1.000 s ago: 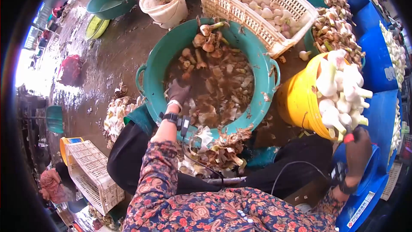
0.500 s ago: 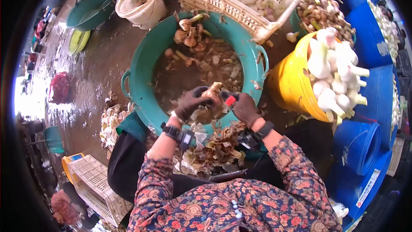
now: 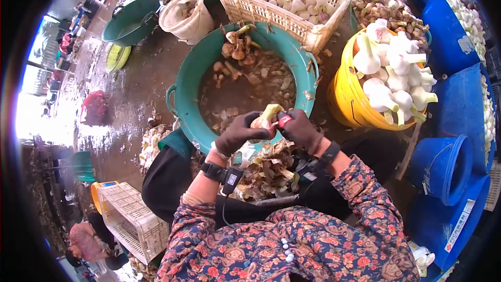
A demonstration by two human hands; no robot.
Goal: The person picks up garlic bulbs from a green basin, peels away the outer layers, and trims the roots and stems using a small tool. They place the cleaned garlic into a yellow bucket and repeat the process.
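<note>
Over the near side of a green tub (image 3: 189, 81) of murky water, my gloved left hand (image 3: 241, 134) is wrapped around a garlic bulb (image 3: 266, 117) with a cut pale stem pointing up. My right hand (image 3: 301, 131), also in a dark glove, is closed right against the bulb's other side. A small red piece (image 3: 284, 120) shows at its thumb and forefinger; its kind I cannot tell. Several unpeeled garlic bulbs (image 3: 238, 50) rest at the tub's far rim, and loose skins float in the water. Below my hands lies a heap of peeled garlic skins (image 3: 269, 173).
On the right stands a yellow bucket (image 3: 350, 94) piled with clean white garlic, near blue tubs (image 3: 437, 169). A cream crate (image 3: 266, 13) of garlic sits beyond the green tub, beside a white bucket (image 3: 194, 28). Another crate (image 3: 136, 219) lies at lower left on wet floor.
The hands have risen slightly toward me with the bulb, its stem now more upright between them. The camera view has shifted a little.
</note>
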